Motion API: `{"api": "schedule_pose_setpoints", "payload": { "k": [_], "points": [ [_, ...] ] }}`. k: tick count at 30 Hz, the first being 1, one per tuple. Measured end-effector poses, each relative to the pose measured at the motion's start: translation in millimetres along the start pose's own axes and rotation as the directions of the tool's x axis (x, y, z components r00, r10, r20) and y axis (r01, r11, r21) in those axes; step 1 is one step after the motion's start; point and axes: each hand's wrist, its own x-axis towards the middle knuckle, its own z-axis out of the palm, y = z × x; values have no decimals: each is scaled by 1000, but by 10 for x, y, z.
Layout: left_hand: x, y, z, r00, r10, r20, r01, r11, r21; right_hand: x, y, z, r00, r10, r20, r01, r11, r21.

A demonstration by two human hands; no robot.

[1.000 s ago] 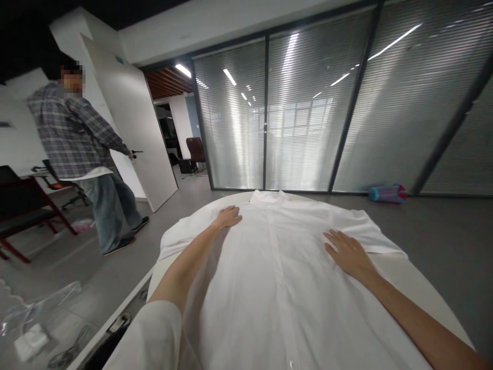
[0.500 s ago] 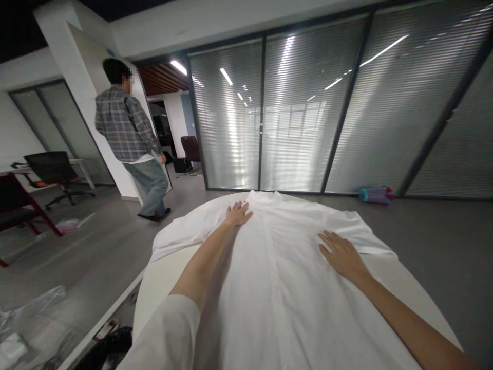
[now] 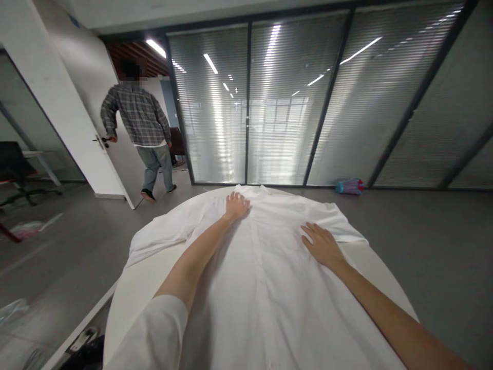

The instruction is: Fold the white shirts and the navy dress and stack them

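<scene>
shirt: white shirt (image 3: 269,288) lies flat, front up, on the round white table (image 3: 134,288); collar (image 3: 252,191) at the far edge, button strip runs toward the camera.
left hand: left hand (image 3: 236,205) flat on the shirt just beside the collar, fingers spread, palm down, gripping nothing.
right hand: right hand (image 3: 322,244) flat on the shirt's right chest, fingers loosely spread, palm down, gripping nothing.
hands: well apart, both pressing the cloth, neither clamped on it.
sleeves: left sleeve (image 3: 162,239) spread out to the left on the table; right sleeve (image 3: 339,226) short of the right edge, its end near the right hand.
containers: none on the table; only the shirt lies on it.
table edges: bare tabletop shows left of the shirt and a strip on the right; far edge mostly covered by the collar and shoulders.
floor: grey floor (image 3: 423,231) open to the right and beyond the table; a small blue-and-pink roll (image 3: 349,186) lies by the glass wall (image 3: 308,103).
left side: clear plastic bag (image 3: 11,311) on the floor at lower left, dark gear (image 3: 87,349) below the table edge, can't tell what.
other person: person in a plaid shirt (image 3: 138,115) by the white door (image 3: 77,113), back turned, one hand at the handle, well away from the table.
</scene>
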Motion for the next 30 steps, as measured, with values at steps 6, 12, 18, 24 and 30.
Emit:
{"api": "schedule_pose_setpoints", "payload": {
  "k": [6,12,18,24,30],
  "points": [
    [168,205,142,987,88,137,-81,995,-57,-19,-28,-50,1000,-6,7,6,1000,0],
    [390,248,107,981,14,196,-1,998,-64,-41,-84,-114,999,7,46,-5,999,-32],
    [576,785,216,986,116,120,-107,991,-85,-48,-115,-162,998,18,64,-17,1000,-20],
    [634,815,391,982,127,137,-115,989,-94,-49,-143,-213,994,39,98,-40,999,0],
    [867,633,292,998,-36,42,38,997,-69,-43,-125,-199,995,50,88,-52,998,18]
  ]
}}
